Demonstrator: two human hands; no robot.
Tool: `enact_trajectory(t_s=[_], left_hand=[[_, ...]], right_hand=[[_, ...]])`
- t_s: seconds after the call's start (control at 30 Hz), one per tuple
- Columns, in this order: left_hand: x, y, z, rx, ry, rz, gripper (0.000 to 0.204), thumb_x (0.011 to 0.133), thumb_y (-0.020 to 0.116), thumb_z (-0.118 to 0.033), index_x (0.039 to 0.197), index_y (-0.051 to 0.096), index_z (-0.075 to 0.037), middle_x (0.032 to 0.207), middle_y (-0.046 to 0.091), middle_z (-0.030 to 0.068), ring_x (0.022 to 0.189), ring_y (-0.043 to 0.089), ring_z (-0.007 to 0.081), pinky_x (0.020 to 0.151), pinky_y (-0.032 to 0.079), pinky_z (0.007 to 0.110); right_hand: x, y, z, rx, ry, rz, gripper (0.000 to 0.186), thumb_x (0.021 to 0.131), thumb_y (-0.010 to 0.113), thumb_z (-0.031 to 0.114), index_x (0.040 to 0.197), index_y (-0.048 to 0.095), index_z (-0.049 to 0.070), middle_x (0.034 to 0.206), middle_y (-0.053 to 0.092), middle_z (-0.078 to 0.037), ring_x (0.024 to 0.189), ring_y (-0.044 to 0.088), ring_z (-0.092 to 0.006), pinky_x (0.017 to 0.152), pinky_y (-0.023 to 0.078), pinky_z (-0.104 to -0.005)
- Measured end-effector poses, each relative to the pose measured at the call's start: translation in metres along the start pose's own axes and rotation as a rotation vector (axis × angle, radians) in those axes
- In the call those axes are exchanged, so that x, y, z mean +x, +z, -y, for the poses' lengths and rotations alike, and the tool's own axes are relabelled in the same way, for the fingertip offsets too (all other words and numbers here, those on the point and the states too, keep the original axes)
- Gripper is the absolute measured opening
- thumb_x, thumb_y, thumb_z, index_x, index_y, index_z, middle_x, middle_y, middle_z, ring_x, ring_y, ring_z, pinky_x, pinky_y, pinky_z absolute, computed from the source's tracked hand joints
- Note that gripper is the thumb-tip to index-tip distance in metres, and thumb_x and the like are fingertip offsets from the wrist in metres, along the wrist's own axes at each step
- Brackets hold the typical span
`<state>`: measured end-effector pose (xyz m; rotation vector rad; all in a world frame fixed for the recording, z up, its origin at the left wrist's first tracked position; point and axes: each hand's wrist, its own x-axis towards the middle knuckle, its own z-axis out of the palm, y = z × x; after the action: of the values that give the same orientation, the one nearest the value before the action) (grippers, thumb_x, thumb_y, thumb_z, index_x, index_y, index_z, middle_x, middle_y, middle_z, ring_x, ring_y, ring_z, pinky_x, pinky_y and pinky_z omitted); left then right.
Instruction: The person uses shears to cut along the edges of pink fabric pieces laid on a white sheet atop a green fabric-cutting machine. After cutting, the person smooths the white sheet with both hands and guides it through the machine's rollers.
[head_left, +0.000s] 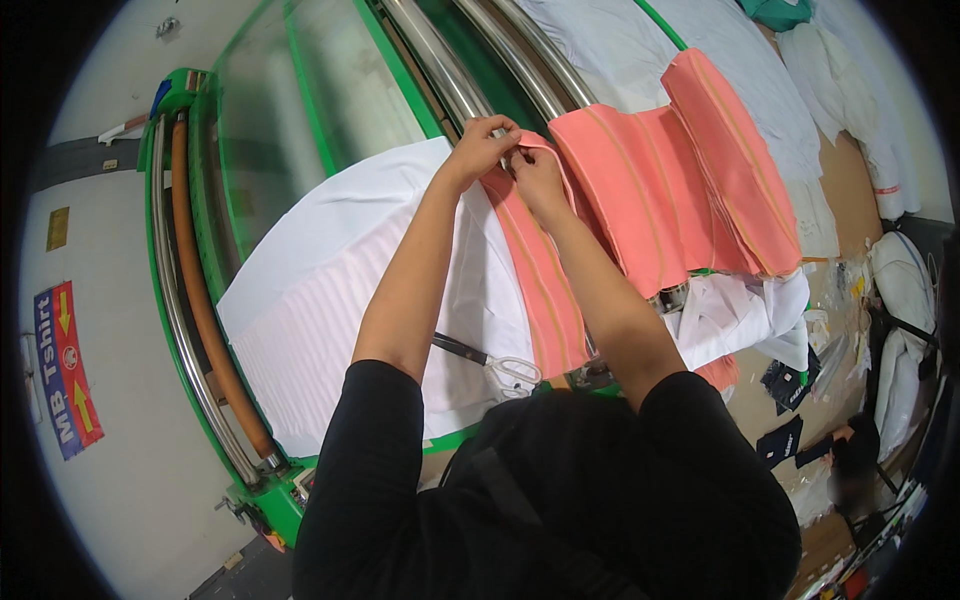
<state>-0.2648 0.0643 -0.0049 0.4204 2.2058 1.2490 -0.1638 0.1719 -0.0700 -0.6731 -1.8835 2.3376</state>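
Between left hand (481,150) and right hand (543,184), coral fabric (550,315) is pinched.

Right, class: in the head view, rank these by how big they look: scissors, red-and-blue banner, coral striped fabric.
Largest to smallest:
1. Coral striped fabric
2. Red-and-blue banner
3. Scissors
This ranks apparent size only.

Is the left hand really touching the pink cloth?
Touching: the head view shows the left hand with its fingertips on the top edge of the pink cloth.
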Motion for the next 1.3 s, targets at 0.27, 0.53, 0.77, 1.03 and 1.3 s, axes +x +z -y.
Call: enact_trajectory(t_s=[0.27,0.53,0.77,1.03,1.3], left_hand=[[-0.003,0.002,0.004,-0.366,-0.056,0.026,0.016,0.107,0.072,-0.027,0.115,0.072,-0.013,0.099,0.064,-0.0051,0.084,0.056,0.0085,0.075,0.045,0.027],[-0.008,-0.014,-0.010,-0.465,-0.210,0.099,0.015,0.107,0.071,-0.027,0.116,0.069,-0.015,0.102,0.063,-0.0061,0.088,0.057,0.0103,0.080,0.047,0.030],[-0.004,-0.007,-0.012,-0.522,-0.162,0.156,0.016,0.109,0.069,-0.025,0.118,0.067,-0.013,0.103,0.066,-0.0034,0.089,0.063,0.0130,0.081,0.052,0.031],[0.001,-0.009,0.000,-0.367,-0.153,0.050,0.016,0.109,0.069,-0.027,0.115,0.069,-0.011,0.094,0.066,-0.0018,0.084,0.063,0.0120,0.076,0.051,0.030],[0.012,0.008,-0.032,-0.181,-0.164,-0.013,0.023,0.112,0.062,-0.024,0.113,0.066,-0.002,0.099,0.077,0.0100,0.089,0.076,0.0194,0.073,0.058,0.034]], right_hand=[[-0.008,-0.005,0.009,-0.034,-0.023,-0.046,0.034,0.111,0.060,0.023,0.111,0.075,-0.007,0.091,0.076,-0.014,0.087,0.072,-0.0220,0.080,0.054,-0.0397],[-0.017,0.003,0.036,-0.066,-0.068,0.187,0.023,0.109,0.061,0.010,0.117,0.075,-0.007,0.108,0.078,-0.012,0.098,0.072,-0.0179,0.092,0.056,-0.0349],[0.001,0.013,0.016,-0.059,-0.055,0.018,0.023,0.106,0.061,0.011,0.113,0.074,-0.006,0.105,0.077,-0.011,0.095,0.071,-0.0196,0.088,0.055,-0.0364],[-0.037,-0.021,0.030,0.155,-0.031,0.109,0.030,0.106,0.057,0.022,0.088,0.060,-0.001,0.081,0.056,-0.009,0.076,0.051,-0.0194,0.073,0.046,-0.0412],[-0.204,-0.139,0.054,-0.446,-0.006,0.186,0.045,0.098,0.076,0.027,0.132,0.064,0.000,0.119,0.070,-0.022,0.101,0.067,-0.0251,0.090,0.054,-0.0430]])
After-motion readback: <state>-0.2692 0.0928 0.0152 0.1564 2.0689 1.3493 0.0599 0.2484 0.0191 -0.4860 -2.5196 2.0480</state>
